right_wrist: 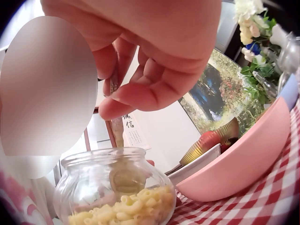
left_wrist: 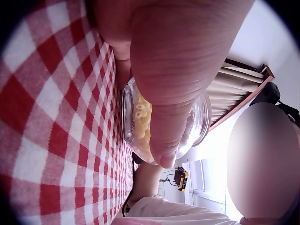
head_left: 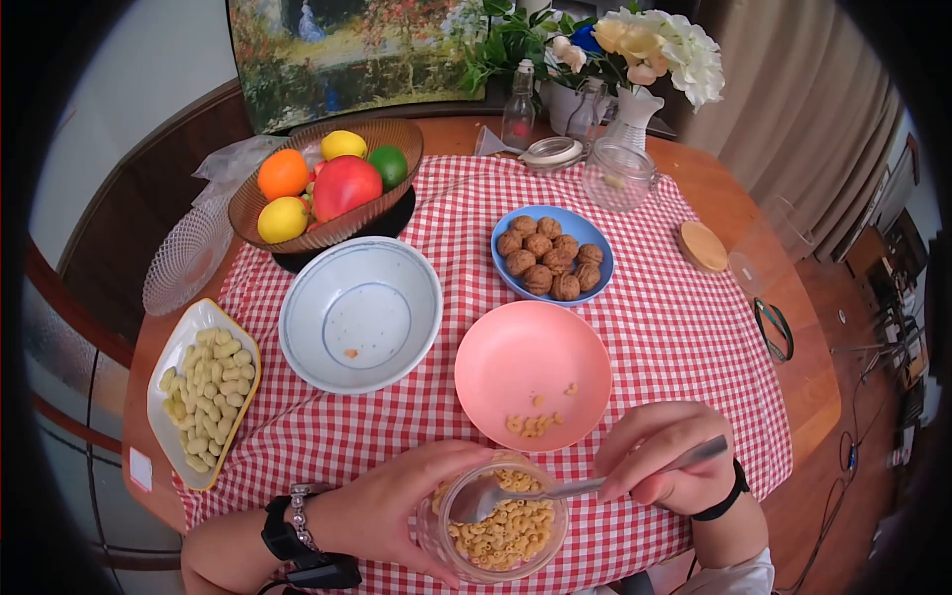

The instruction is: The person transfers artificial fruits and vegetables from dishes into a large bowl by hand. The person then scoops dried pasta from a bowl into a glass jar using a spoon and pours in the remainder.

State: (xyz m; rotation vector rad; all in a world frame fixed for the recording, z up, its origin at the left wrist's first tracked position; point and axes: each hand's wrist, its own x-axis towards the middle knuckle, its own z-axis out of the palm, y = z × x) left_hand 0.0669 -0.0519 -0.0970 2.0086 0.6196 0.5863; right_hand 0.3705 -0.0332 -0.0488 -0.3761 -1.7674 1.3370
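Note:
My left hand (head_left: 397,504) grips a round glass jar (right_wrist: 84,176) from its left side, thumb and fingers curved about the wall. Elbow macaroni (head_left: 506,535) partly fills the jar. Above it, my right hand (head_left: 674,458) pinches the handle of a metal spoon (head_left: 575,488). The spoon's bowl is inside the jar's mouth, and in the right wrist view it hangs down close over the macaroni. Just beyond the jar stands a pink bowl (head_left: 531,352), with several macaroni pieces (head_left: 534,426) on its near side. In the left wrist view my left thumb (left_wrist: 166,126) lies across the jar.
A white-blue bowl (head_left: 362,256) with a crumb stands left of the pink one. Walnuts (head_left: 550,253) fill a blue plate; peanuts (head_left: 210,397) lie in a tray. Farther back are a fruit bowl (head_left: 397,159), an empty jar (head_left: 620,177), a wooden lid (head_left: 703,246) and flowers (head_left: 684,55).

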